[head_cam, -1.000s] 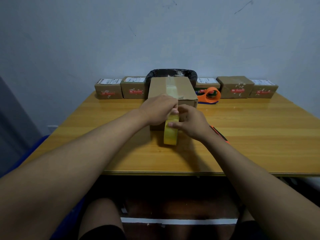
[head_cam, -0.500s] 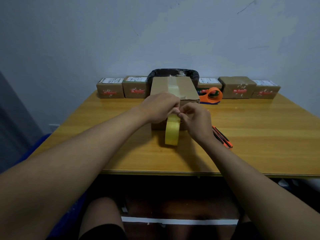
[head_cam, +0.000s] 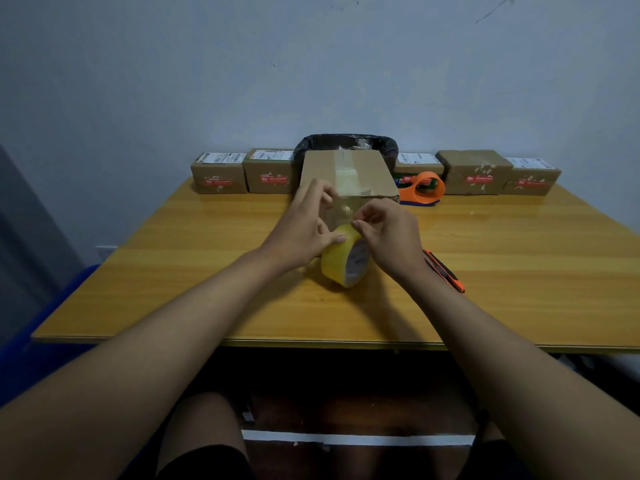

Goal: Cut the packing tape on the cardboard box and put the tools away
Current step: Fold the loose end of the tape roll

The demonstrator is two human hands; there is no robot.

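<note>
A cardboard box [head_cam: 363,173] with a strip of clear tape down its top stands at the table's middle back. In front of it a yellow roll of packing tape [head_cam: 341,261] stands on edge, tilted. My left hand [head_cam: 301,230] rests its thumb against the roll's left side, fingers spread and blurred near the box front. My right hand [head_cam: 388,237] pinches the tape end at the top of the roll. An orange and black utility knife [head_cam: 446,271] lies on the table just right of my right wrist.
An orange tape dispenser [head_cam: 424,187] sits right of the box. Several small labelled parcels [head_cam: 220,173] line the back edge along the wall. A black-lined bin [head_cam: 346,143] stands behind the box. The wooden table [head_cam: 519,271] ends close to my knees.
Both hands drew back from the box front toward me. The tape roll turned and tilted, now showing its core. My left hand's fingers spread apart.
</note>
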